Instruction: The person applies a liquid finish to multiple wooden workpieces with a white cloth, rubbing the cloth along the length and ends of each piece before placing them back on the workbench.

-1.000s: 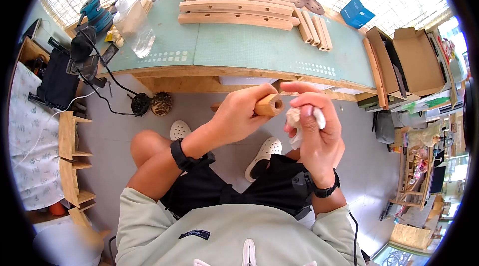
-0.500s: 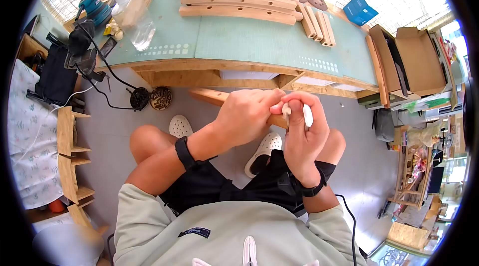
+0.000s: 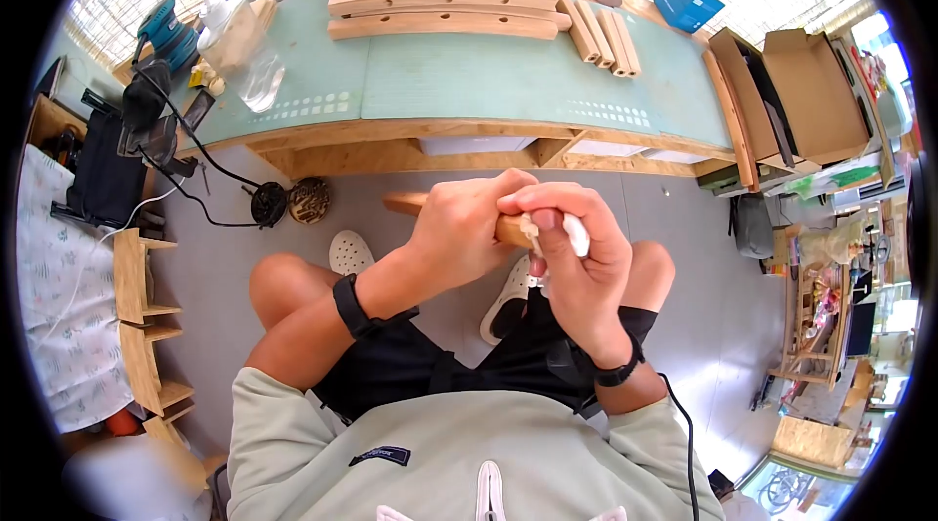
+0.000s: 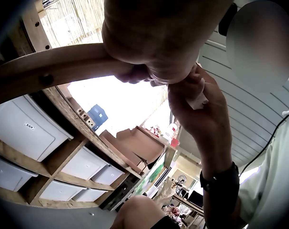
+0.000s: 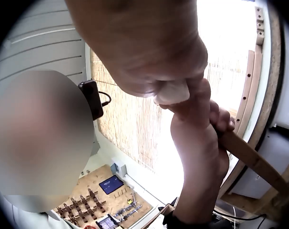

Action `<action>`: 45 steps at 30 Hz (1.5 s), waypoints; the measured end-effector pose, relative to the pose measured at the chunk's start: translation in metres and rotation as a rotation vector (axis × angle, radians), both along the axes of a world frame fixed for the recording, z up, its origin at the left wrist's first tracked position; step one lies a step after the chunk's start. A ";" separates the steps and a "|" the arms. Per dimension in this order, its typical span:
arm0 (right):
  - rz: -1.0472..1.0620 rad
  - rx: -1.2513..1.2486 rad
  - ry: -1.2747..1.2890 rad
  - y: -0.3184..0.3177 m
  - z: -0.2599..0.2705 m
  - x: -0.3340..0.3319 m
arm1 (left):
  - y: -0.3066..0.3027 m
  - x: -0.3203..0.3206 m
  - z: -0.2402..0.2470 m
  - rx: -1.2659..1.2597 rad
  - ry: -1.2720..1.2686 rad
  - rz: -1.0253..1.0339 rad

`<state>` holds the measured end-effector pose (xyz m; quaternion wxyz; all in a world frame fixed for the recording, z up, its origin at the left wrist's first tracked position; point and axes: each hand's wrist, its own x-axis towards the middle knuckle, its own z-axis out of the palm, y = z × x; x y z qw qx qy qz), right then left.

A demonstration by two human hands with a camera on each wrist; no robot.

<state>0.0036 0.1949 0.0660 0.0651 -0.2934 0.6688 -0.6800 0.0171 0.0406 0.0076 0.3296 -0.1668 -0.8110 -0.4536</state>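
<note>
My left hand [image 3: 454,233] grips a curved wooden bar [image 3: 405,202] near one end, its fingers wrapped round it. In the left wrist view the rest of the bar [image 4: 63,67], with a round hole in its side, reaches off to the left. A crumpled white cloth [image 3: 577,237] is bunched in my right hand [image 3: 591,277], pinched between thumb and fingers. Part of the cloth lies against the bar's end, and the right fingers curl over that end, beside the left hand. Right wrist view: the cloth [image 5: 174,92] shows under the palm, while its contact with the wood is hidden.
Ahead stands a workbench with a green mat [image 3: 459,82], bearing long drilled bars [image 3: 445,25], short wooden blocks [image 3: 606,38], a clear bottle [image 3: 259,77] and a blue sander [image 3: 166,33]. An opened cardboard box [image 3: 811,96] is at the right. Below the bench are white bins [image 4: 27,126].
One second ago the right hand with the cloth was apart from the bar's end; it has moved left onto it. Since half a second ago, both hands have shifted slightly left together.
</note>
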 end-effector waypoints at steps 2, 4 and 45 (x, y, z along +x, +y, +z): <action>-0.026 -0.008 0.050 -0.003 -0.005 -0.003 | -0.003 0.000 0.001 -0.027 -0.013 -0.011; -0.058 -0.116 -0.038 -0.013 -0.010 -0.002 | -0.005 -0.002 -0.001 -0.120 0.042 0.081; 0.075 -0.053 -0.043 0.000 -0.009 -0.007 | -0.008 0.000 -0.005 -0.143 -0.036 -0.056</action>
